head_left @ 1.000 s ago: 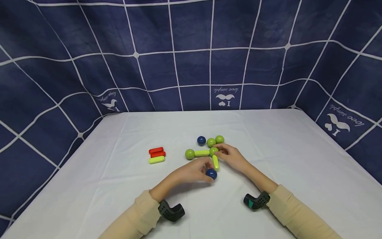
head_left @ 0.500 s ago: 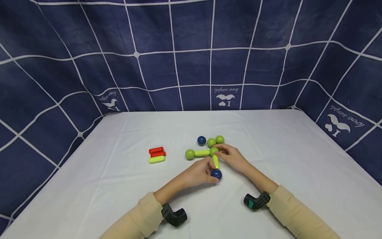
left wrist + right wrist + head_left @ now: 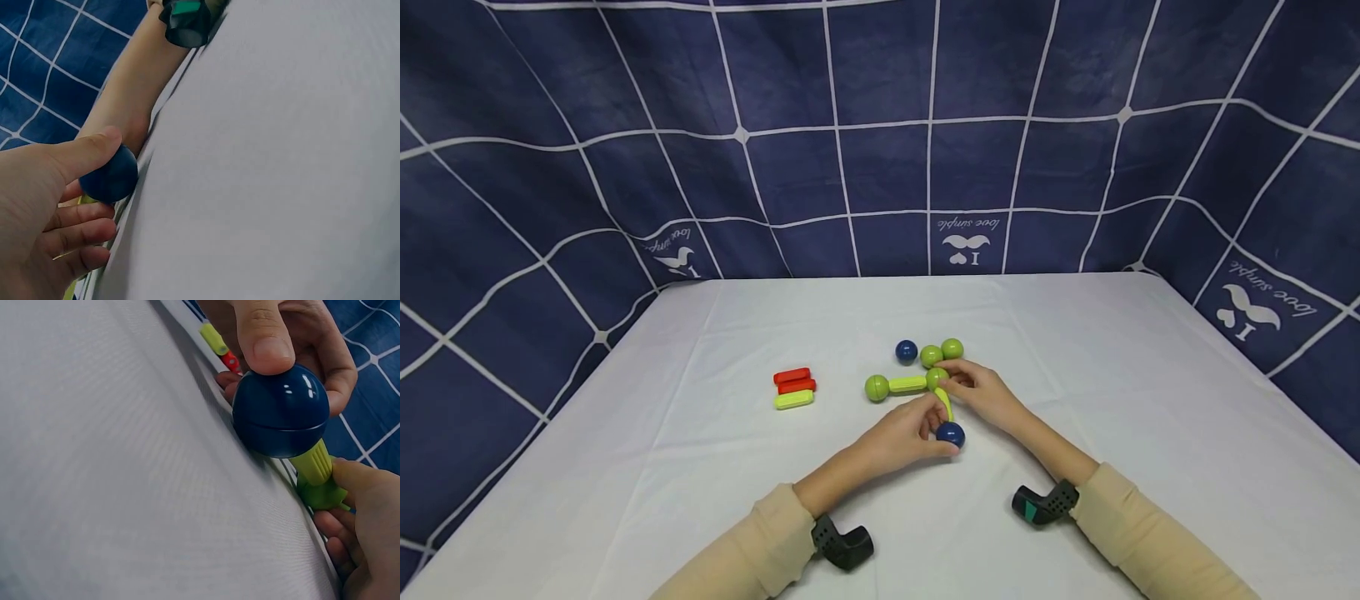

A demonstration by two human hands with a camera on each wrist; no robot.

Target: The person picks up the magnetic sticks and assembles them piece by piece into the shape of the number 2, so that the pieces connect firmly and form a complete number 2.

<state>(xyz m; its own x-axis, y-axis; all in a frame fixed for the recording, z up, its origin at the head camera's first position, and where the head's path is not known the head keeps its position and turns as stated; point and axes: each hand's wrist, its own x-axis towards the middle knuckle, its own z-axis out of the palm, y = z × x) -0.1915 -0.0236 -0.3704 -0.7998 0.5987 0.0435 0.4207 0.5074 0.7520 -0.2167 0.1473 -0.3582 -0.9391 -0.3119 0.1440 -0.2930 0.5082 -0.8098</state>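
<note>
My left hand (image 3: 906, 433) pinches a blue ball (image 3: 951, 436) between thumb and fingers, low over the white cloth. The ball meets the near end of a yellow-green rod (image 3: 312, 464), which the right wrist view shows just behind it; whether they are joined I cannot tell. At the rod's far end is a green ball (image 3: 936, 379), gripped by my right hand (image 3: 988, 397). A second yellow-green rod (image 3: 907, 384) runs left from that ball to another green ball (image 3: 876, 387). The left wrist view shows the blue ball (image 3: 111, 176) under the thumb, with the rod mostly hidden.
Just beyond the hands lie a loose blue ball (image 3: 906, 352) and two green balls, one nearer (image 3: 931, 357) and one farther (image 3: 952, 349). To the left, two red rods (image 3: 796, 387) lie beside a yellow-green rod (image 3: 793, 400). A dark checked curtain (image 3: 880, 167) surrounds the table.
My left hand has carried the blue ball to the right, against the rod's near end. That rod now slants a little more to the right. My right hand has stayed in place.
</note>
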